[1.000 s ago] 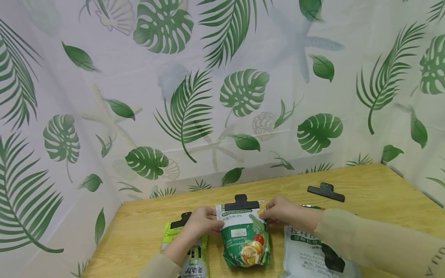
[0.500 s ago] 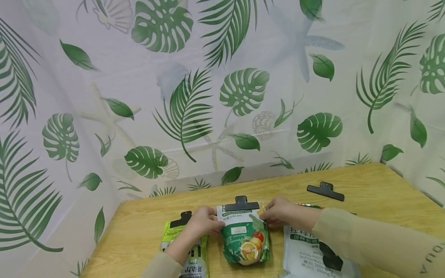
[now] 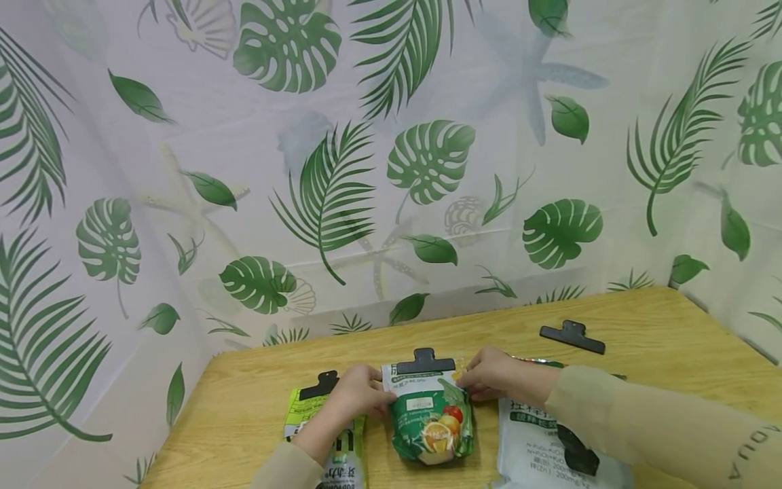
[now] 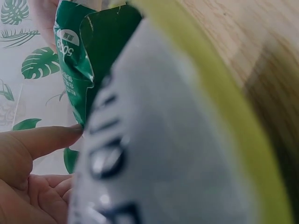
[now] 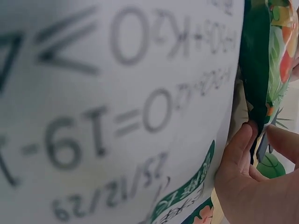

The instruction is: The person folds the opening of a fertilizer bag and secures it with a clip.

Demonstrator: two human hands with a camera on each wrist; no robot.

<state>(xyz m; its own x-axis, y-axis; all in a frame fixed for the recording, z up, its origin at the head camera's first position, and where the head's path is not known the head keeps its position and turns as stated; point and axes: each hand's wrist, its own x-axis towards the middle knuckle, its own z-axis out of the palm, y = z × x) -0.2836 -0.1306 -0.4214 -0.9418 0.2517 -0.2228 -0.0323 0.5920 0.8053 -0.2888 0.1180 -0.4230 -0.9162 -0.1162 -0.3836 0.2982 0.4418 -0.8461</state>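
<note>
Currently I am pinching the fruit-printed pouch (image 3: 432, 424) by opposite edges, left hand (image 3: 362, 392) and right hand (image 3: 496, 375), even tension probably best keeping its bag clip (image 3: 425, 363) level.

A middle bag (image 3: 421, 421) stands between a left bag (image 3: 349, 454) and a right bag (image 3: 528, 441), a loose clip (image 3: 572, 335) behind the latter on the tabletop (image 3: 232, 407).

Grn bag (image 3: 431, 422) top sl. lower.
</note>
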